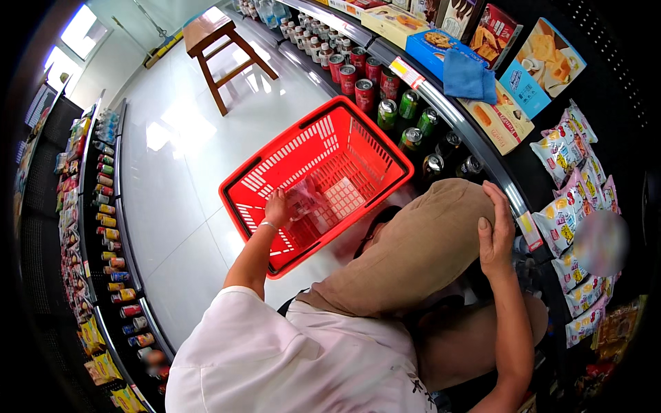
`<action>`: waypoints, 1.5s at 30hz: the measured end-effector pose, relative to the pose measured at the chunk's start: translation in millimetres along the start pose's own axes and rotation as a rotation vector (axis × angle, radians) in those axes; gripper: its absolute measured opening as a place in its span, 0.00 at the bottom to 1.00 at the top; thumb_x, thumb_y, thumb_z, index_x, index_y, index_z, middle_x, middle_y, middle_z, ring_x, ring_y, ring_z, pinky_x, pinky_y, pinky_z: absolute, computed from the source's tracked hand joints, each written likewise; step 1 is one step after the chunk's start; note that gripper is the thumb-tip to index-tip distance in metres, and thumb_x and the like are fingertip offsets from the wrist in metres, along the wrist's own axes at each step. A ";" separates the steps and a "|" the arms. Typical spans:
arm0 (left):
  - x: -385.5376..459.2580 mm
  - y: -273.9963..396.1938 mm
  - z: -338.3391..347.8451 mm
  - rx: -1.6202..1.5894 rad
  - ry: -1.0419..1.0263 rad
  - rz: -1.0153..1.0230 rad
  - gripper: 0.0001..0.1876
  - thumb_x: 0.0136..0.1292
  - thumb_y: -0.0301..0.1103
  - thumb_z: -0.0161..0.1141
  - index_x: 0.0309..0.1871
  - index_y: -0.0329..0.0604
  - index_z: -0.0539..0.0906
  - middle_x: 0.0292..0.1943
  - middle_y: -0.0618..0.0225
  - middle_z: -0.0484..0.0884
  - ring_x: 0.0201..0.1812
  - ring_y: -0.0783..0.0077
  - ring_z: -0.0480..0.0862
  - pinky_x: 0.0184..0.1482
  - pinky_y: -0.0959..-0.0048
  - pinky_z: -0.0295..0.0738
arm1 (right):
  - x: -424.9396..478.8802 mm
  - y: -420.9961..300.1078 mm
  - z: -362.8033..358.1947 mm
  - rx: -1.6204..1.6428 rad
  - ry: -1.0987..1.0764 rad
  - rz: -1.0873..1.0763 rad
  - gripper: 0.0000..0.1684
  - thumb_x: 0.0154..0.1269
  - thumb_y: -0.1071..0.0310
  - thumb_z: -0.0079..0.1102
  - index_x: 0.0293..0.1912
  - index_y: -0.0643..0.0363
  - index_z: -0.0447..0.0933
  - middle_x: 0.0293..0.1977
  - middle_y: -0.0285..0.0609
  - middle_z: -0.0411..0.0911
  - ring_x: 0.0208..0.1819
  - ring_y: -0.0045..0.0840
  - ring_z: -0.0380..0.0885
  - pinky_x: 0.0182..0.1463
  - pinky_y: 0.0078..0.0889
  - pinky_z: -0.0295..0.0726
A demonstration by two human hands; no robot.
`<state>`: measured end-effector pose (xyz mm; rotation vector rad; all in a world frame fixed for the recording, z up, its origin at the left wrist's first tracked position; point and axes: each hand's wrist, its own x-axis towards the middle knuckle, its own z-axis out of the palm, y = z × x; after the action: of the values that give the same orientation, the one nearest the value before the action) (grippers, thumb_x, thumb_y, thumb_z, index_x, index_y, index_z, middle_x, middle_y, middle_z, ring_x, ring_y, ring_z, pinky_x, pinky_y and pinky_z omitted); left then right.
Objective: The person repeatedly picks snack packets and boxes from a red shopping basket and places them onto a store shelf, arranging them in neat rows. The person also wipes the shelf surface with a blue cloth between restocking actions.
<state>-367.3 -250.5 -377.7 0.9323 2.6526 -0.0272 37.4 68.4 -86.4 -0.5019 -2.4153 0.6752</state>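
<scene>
A red plastic shopping basket (323, 238) stands on the tiled floor before me. My left hand (277, 208) reaches inside it, at a clear plastic package with pink print (305, 199); whether the fingers grip the package cannot be told. My right hand (497, 232) rests on my raised knee, holding nothing, with its thumb apart from the fingers. Beyond the knee, a folded blue cloth (465, 75) lies on boxed biscuits (434, 44) on the shelf. Red cans (364, 93) and green cans (387, 112) stand on the lower shelf beside the basket.
A wooden stool (209, 28) stands on the floor past the basket. The shelf's metal edge (465, 121) curves close to my right knee. Bagged snacks (560, 219) lie on the right shelf. Another stocked shelf (121, 206) runs along the left side of the aisle.
</scene>
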 end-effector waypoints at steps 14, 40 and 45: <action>24.5 35.7 49.2 0.046 0.135 0.041 0.51 0.55 0.48 0.72 0.77 0.35 0.57 0.73 0.46 0.65 0.74 0.45 0.65 0.75 0.48 0.54 | 5.5 4.2 5.9 -0.002 -0.010 0.040 0.38 0.78 0.40 0.38 0.67 0.63 0.68 0.65 0.56 0.70 0.67 0.45 0.69 0.70 0.49 0.64; -20.7 261.9 -295.0 -1.991 -0.686 0.871 0.23 0.72 0.29 0.61 0.66 0.29 0.71 0.59 0.54 0.82 0.59 0.62 0.84 0.65 0.61 0.77 | 13.7 -4.7 -17.6 0.280 0.126 0.106 0.33 0.74 0.54 0.59 0.68 0.63 0.66 0.64 0.58 0.71 0.67 0.46 0.71 0.68 0.43 0.70; -59.0 364.9 -348.4 -1.614 -0.856 1.118 0.24 0.73 0.26 0.59 0.69 0.32 0.68 0.63 0.57 0.80 0.63 0.64 0.80 0.66 0.63 0.76 | 16.6 21.2 -49.3 0.692 0.259 0.090 0.34 0.77 0.54 0.58 0.72 0.60 0.62 0.66 0.48 0.70 0.68 0.29 0.69 0.68 0.34 0.70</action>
<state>-205.1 44.1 3.1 1.0815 0.5619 1.3106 59.2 110.7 -56.5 -0.3724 -1.7731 1.3194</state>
